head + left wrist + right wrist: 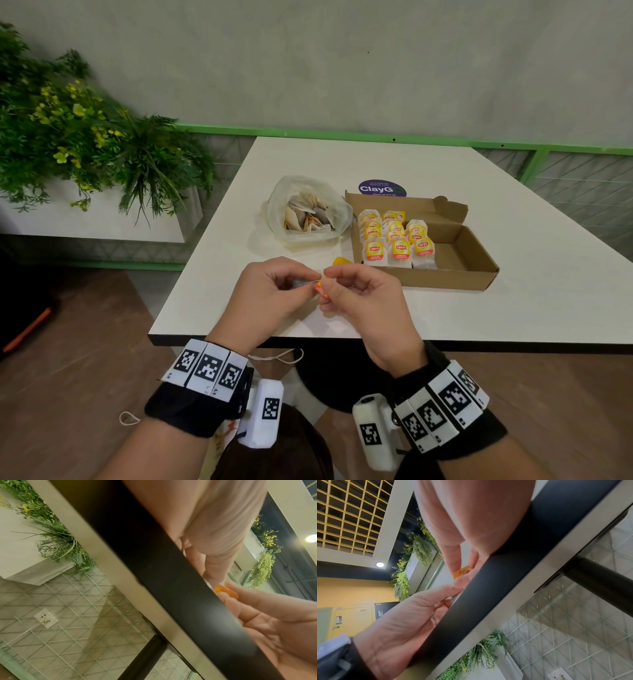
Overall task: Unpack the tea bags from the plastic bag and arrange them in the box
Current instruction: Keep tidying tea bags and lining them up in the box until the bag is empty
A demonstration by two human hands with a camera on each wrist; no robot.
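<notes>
Both hands are working together over the near edge of the white table [239,205]. The right hand [363,291] is pinching a small orange tea tag [322,289] between thumb and fingers, while the left hand [270,291] is pinching the thin string [303,282] running from it. Only the head view is showing the open cardboard box [455,274], holding rows of yellow-labelled tea bags [397,240], and the clear plastic bag [308,209] of loose tea bags just left of it. From below, the wrist views are showing mostly the table's dark edge [171,574], palms, and the tag's orange corner.
</notes>
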